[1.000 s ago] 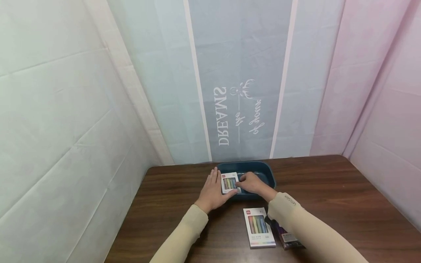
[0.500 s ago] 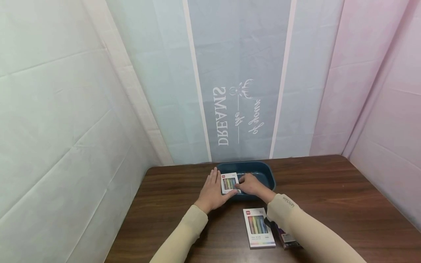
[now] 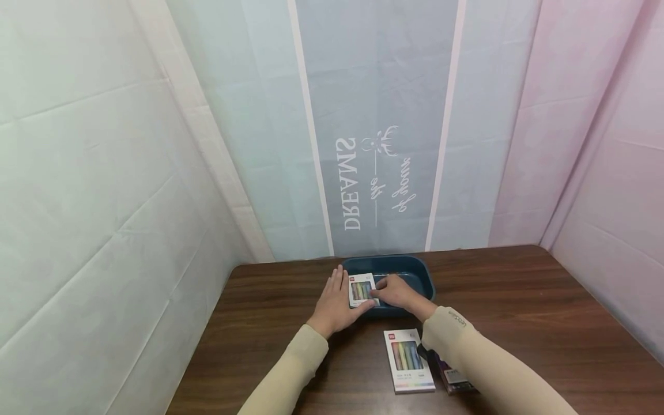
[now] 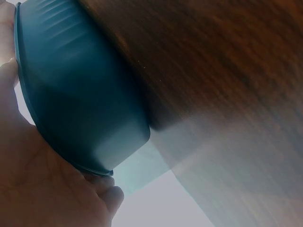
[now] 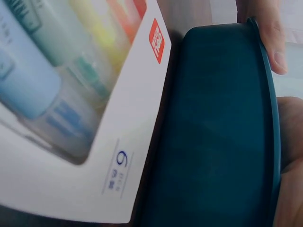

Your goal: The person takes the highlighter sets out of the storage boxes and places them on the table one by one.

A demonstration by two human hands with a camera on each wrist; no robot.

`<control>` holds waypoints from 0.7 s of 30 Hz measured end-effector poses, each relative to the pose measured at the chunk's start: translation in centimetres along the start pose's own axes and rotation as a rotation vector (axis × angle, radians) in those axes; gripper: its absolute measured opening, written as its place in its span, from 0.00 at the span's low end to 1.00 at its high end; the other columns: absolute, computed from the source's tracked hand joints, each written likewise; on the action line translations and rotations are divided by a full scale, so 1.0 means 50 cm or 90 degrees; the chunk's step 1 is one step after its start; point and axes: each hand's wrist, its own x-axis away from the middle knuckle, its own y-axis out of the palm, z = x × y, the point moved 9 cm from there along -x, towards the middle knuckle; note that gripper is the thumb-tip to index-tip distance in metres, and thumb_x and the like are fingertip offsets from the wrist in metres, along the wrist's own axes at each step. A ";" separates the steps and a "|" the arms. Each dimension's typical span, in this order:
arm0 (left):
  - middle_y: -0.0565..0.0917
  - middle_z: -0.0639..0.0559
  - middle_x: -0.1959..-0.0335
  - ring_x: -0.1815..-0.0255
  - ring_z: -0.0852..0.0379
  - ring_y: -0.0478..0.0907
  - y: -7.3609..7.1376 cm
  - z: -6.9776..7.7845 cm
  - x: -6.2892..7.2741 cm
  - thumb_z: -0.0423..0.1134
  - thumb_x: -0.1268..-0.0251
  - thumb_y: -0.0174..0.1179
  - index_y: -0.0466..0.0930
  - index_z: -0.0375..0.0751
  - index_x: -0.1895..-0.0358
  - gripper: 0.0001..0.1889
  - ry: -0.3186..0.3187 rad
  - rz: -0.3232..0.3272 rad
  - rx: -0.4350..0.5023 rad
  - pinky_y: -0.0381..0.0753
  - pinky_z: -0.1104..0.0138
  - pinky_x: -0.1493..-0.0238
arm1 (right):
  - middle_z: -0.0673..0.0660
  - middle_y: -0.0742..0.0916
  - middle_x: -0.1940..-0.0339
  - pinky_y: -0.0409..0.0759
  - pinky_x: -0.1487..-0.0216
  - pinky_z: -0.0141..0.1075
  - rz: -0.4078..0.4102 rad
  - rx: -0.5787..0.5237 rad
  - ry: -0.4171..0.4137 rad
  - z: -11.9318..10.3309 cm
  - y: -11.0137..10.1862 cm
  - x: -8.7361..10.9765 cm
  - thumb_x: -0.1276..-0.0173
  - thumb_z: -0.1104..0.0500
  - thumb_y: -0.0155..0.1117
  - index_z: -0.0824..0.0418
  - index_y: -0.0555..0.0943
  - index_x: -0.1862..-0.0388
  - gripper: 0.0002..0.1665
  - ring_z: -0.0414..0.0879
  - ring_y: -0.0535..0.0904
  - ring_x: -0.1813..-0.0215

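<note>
A white windowed box of highlighters lies at the left end of a teal plastic bin in the head view. My left hand lies along the bin's left rim with straight fingers, its thumb reaching to the box's near edge. In the left wrist view, that palm is right at the bin's rim. My right hand reaches over the bin and pinches the box's right edge, thumb on its front; its other fingertips are hidden.
A second white highlighter box lies on the wooden table in front of the bin; it looms large in the right wrist view. Beside it, a dark purple package is partly hidden under my right sleeve. A printed curtain hangs behind the table.
</note>
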 end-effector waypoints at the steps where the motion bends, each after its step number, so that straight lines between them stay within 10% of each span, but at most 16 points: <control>1: 0.49 0.34 0.11 0.10 0.40 0.46 0.000 0.001 0.000 0.80 0.27 0.47 0.51 0.27 0.15 0.60 0.001 0.001 0.000 0.53 0.51 0.13 | 0.68 0.87 0.40 0.85 0.39 0.56 0.000 0.000 0.000 0.001 0.000 0.000 0.23 0.52 0.70 0.72 0.87 0.40 0.25 0.57 0.84 0.44; 21: 0.50 0.33 0.12 0.11 0.38 0.48 -0.005 -0.001 0.001 0.78 0.26 0.49 0.53 0.26 0.16 0.59 0.009 0.012 0.011 0.54 0.49 0.14 | 0.65 0.89 0.45 0.88 0.47 0.50 0.030 -0.028 -0.025 -0.001 -0.004 -0.002 0.23 0.54 0.70 0.71 0.85 0.38 0.25 0.52 0.87 0.51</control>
